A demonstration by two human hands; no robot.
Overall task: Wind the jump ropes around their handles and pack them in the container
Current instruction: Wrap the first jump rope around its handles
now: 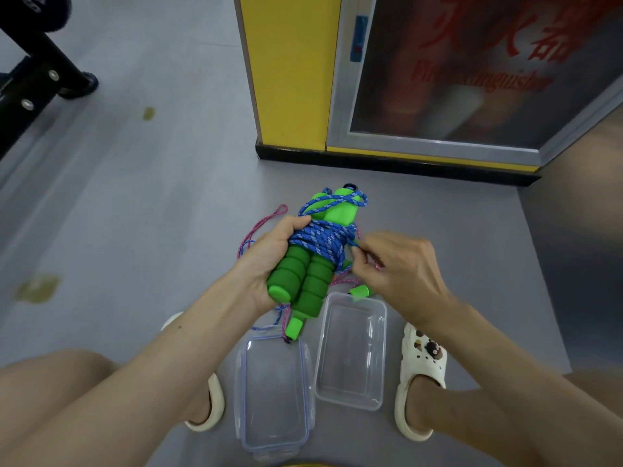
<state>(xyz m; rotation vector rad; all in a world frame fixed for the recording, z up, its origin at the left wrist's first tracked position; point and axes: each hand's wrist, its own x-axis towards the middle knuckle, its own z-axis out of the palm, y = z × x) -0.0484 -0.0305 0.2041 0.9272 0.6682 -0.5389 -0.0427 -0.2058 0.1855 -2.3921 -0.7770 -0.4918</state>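
My left hand (269,254) grips a pair of green foam handles (303,278) held side by side above the floor. A blue jump rope (323,241) is wound thickly round their middle, with loose loops over the light green tops (337,207). My right hand (397,264) pinches the blue rope's strand at the right side of the bundle. A pink rope (266,220) lies on the floor under the bundle, with its green handle ends (360,292) partly hidden. A clear plastic container (350,352) stands open on the floor below my right hand.
The container's clear lid (273,389) with blue seal lies left of it, between my feet in white clogs (421,375). A yellow pillar (290,72) and a fire extinguisher cabinet (455,69) stand ahead. Black equipment legs (43,72) are at far left on the grey floor.
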